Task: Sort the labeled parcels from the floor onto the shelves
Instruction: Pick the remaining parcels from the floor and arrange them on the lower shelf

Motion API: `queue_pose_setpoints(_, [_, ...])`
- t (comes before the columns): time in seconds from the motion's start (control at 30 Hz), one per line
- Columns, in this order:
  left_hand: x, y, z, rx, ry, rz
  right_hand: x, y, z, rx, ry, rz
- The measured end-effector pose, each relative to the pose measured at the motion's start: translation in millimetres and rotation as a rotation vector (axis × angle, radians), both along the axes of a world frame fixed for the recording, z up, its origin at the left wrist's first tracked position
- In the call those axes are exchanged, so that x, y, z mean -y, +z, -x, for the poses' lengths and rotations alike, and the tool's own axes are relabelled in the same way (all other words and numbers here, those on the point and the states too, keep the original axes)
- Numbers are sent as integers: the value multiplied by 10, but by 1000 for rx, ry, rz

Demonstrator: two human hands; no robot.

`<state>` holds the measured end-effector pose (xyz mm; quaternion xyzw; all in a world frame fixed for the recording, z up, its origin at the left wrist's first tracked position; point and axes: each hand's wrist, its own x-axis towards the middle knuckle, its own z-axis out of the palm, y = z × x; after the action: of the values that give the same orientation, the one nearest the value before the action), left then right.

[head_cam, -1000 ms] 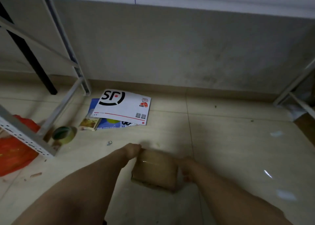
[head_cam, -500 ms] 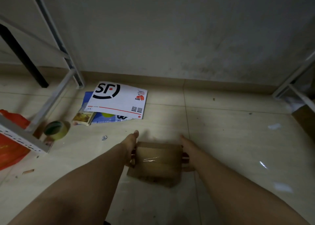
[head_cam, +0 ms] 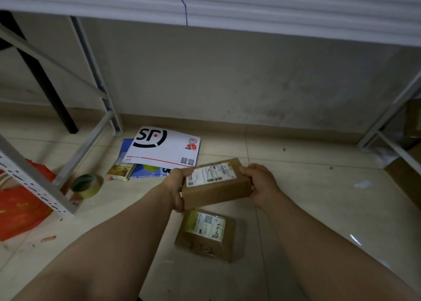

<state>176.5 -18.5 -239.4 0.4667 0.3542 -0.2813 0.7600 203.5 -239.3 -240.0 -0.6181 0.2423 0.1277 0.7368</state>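
- The box (head_cam: 216, 183) is a small brown cardboard parcel, longer than it is tall, held off the floor (head_cam: 307, 209) between both hands, its top face tilted toward the camera.
- A white shipping label covers most of that top face — barcodes and fine print, too small to read; a yellowish patch shows at the label's far right corner.
- The left hand (head_cam: 178, 188) grips the box's left end, thumb over the top edge by the label, fingers wrapped under the lower corner.
- The right hand (head_cam: 262, 183) clamps the right end, thumb on the top corner, the rest of the fingers hidden behind the box.
- Just below, a second box (head_cam: 208, 234) lies flat on the floor — brown too, wrapped in glossy tape, with a white-and-green label carrying a QR code and handwriting on it; more handwriting sits on the cardboard, roughly "23-2".
- Beyond the held box, near the wall (head_cam: 227, 77), a white envelope (head_cam: 163, 148) with a black logo lies on a blue sheet (head_cam: 145, 172), a small booklet (head_cam: 119, 170) beside them.
- A tape roll (head_cam: 86, 185) stands on the floor at left, next to a grey shelf frame (head_cam: 29, 177) and a red bag (head_cam: 20, 207).
- A white shelf edge (head_cam: 205, 6) runs across the top of the view.
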Motion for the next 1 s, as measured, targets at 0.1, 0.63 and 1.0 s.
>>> queue_pose_setpoints(0.1, [-64, 81, 32, 40, -48, 87, -27, 114, 7, 71, -18, -31])
queue_pose_setpoints(0.63, [-374, 290, 111, 395, -340, 14, -43, 431, 67, 235, 403, 258])
queue_pose_setpoints(1.0, [-418, 470, 131, 494, -554, -63, -214, 525, 194, 172, 897, 393])
